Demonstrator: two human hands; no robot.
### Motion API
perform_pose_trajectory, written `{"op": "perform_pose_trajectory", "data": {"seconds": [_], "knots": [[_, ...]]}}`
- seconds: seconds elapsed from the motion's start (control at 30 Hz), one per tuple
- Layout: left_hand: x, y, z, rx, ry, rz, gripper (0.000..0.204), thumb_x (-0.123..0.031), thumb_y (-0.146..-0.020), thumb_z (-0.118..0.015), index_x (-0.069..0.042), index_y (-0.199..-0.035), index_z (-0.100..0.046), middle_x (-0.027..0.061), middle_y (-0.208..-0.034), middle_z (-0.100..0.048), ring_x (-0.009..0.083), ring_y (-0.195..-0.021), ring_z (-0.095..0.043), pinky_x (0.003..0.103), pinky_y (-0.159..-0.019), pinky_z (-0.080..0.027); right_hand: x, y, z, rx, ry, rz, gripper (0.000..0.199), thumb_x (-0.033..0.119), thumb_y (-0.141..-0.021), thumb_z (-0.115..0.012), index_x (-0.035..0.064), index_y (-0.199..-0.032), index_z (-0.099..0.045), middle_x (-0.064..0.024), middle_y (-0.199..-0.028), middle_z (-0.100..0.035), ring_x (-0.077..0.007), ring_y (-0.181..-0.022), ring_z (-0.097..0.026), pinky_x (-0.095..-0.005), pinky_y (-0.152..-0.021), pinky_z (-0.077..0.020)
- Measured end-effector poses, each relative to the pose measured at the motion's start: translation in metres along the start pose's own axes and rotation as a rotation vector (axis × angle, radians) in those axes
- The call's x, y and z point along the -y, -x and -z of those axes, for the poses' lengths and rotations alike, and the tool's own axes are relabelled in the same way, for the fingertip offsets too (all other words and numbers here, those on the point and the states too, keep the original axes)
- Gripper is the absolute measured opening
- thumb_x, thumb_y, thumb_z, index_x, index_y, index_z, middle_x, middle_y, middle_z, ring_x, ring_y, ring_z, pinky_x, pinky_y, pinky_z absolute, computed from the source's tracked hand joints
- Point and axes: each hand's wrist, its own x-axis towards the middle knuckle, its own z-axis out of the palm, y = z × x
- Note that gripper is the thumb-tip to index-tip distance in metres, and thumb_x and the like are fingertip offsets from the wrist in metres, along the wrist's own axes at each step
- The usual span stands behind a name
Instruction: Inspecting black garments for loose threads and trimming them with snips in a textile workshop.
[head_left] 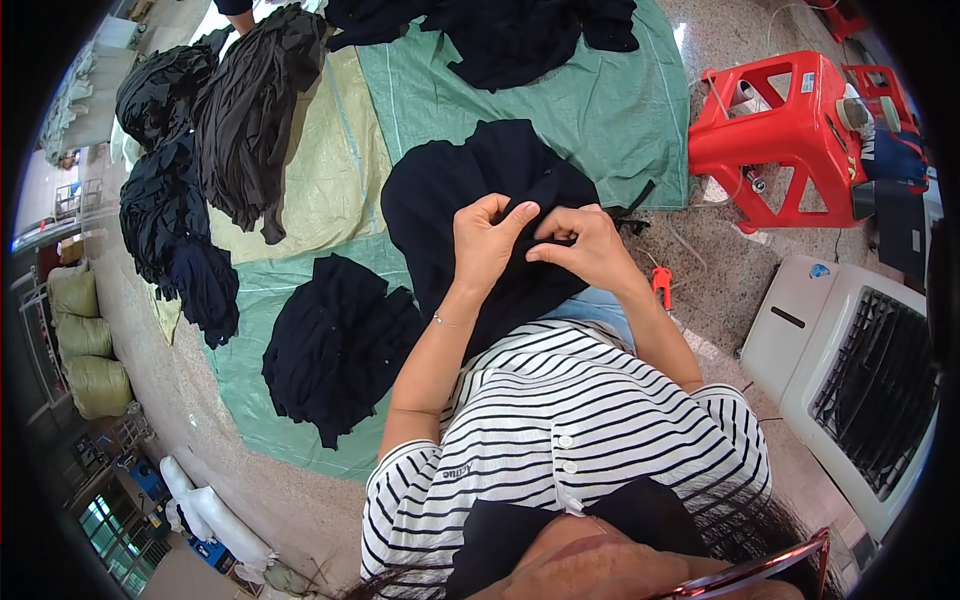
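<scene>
A dark navy cloth garment is bunched over my lap and spreads out ahead of me. My left hand pinches a fold of it between thumb and fingers. Just to the right, my right hand has its fingers curled in and closed on the same cloth, close to the left one. Whatever small detail lies between the fingertips is too small to make out. To the left of my lap rests a heap of dark garments.
Green sheeting covers the floor. Brown-grey garments and black ones are piled at the far left, near another person's arm. At right are a red stool, a white air cooler and a small red-handled tool.
</scene>
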Motion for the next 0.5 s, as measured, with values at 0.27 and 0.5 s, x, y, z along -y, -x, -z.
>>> {"op": "perform_pose_trajectory", "data": {"seconds": [0.27, 0.5], "knots": [[0.004, 0.004, 0.009, 0.124, 0.050, 0.023, 0.017, -0.011, -0.090, -0.073, 0.004, -0.083, -0.068, -0.0065, -0.073, -0.057, 0.0016, -0.065, -0.043, 0.022, -0.055, -0.036, 0.009, 0.008, 0.007, -0.030, 0.297, 0.369, 0.016, 0.008, -0.074, -0.079, 0.0035, -0.084, -0.067, -0.0062, -0.082, -0.063, -0.0225, -0.074, -0.060, -0.0421, -0.086, -0.0450], [-0.007, 0.007, 0.012, 0.116, -0.014, 0.025, 0.016, -0.012, -0.088, -0.075, 0.003, -0.083, -0.069, -0.0071, -0.071, -0.058, 0.0012, -0.064, -0.044, 0.020, -0.055, -0.035, 0.013, 0.011, -0.002, -0.133, 0.026, 0.123, 0.017, -0.003, -0.075, -0.075, 0.0003, -0.090, -0.067, -0.0106, -0.085, -0.063, -0.0240, -0.077, -0.063, -0.0347, -0.074, -0.0495]]}}
